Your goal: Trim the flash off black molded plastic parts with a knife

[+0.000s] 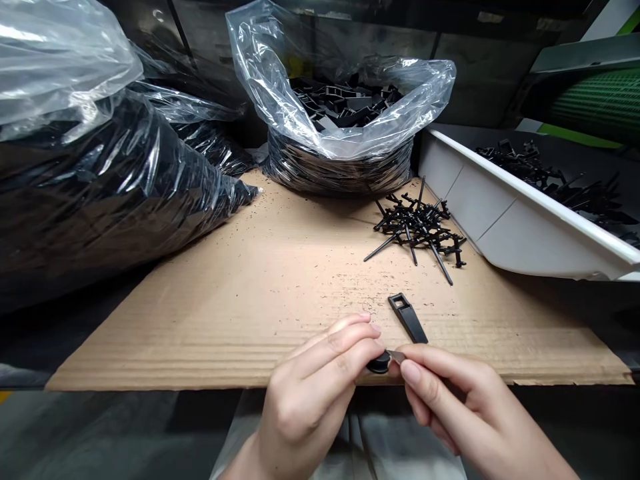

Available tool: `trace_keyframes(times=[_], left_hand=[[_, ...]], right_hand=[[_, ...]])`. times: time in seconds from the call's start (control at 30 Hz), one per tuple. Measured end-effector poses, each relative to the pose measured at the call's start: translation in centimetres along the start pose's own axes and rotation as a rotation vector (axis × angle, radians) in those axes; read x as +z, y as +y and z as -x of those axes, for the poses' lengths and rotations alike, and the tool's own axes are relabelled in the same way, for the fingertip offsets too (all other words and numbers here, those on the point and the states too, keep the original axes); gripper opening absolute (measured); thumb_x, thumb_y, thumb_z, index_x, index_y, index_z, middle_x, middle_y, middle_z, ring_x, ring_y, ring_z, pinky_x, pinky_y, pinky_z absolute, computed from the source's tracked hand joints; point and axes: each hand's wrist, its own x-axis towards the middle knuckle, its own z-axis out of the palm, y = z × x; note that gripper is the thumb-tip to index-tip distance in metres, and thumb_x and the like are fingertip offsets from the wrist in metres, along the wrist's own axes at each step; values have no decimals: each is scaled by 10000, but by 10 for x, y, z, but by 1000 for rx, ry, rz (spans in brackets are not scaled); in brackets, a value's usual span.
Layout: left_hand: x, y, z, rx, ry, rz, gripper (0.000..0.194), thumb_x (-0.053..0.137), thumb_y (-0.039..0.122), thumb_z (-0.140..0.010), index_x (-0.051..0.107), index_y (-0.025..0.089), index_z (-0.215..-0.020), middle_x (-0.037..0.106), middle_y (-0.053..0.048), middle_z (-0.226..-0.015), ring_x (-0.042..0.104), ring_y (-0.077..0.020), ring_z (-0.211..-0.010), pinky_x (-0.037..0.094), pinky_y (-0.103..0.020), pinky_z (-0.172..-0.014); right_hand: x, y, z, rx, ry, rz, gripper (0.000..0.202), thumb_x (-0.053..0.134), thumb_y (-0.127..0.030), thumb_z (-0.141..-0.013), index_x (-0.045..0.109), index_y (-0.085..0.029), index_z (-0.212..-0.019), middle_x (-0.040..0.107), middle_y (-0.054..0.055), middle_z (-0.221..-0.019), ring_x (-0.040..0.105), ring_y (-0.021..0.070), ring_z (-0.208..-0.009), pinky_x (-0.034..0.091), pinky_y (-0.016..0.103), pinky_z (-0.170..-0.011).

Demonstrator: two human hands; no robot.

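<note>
My left hand (320, 377) is closed on a small round black part (380, 362) at the front edge of the cardboard. Between the thumb and forefinger of my right hand (450, 393) is a small thin blade (397, 356), its tip against the round part. Just beyond my fingers, a flat black piece with a square hole at one end (411, 320) lies on the cardboard (210, 300). Farther back sits a loose pile of thin black plastic sprues (417, 227).
An open clear bag of black parts (345, 153) stands at the back. Large filled bags (100, 187) take up the left side. On the right, a white tray (520, 220) holds more black pieces. Small dark shavings dot the cardboard.
</note>
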Motion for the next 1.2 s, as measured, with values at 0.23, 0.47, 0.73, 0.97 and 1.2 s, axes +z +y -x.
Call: trace_keyframes(times=[0.23,0.47,0.73,0.97,1.2], left_hand=[[-3,1,-5,-51,-46,157,289,534,-26,-763,635,142,-976,666,-57,-1013,615,-172,-946,468,-250,-888],[-4,2,-8,-128,-23,150,256,551,-7,-754,663,148,-925,691,-43,-963,635,-158,-909,480,-182,-841],[-3,1,-6,-172,-12,191,302,573,2,-739,660,201,-949,692,-7,-957,631,-142,-906,472,-162,-839],[-5,6,-6,-586,16,786,514,540,-27,-739,559,370,-1065,695,86,-898,652,-110,-829,533,-145,-696],[-5,7,-9,-677,27,654,276,634,104,-719,677,274,-932,706,14,-871,652,-146,-801,521,-168,-699]], right_hand=[[-24,-8,-14,150,-294,-214,273,434,-347,-844,537,-145,-693,363,-77,-463,257,21,-385,178,147,-352],[-17,-10,-8,219,-456,-473,262,521,-354,-785,595,-134,-663,392,-77,-412,244,-7,-322,170,109,-319],[-3,-7,-2,67,181,-448,119,614,-311,-722,655,-246,-813,458,-80,-511,346,18,-426,293,125,-434],[28,-6,-9,-83,483,-417,115,633,-311,-673,641,-220,-603,469,-64,-487,376,38,-429,283,159,-415],[28,7,-7,-19,455,-480,396,561,-525,-697,473,-178,-527,390,-66,-433,332,42,-391,268,164,-396]])
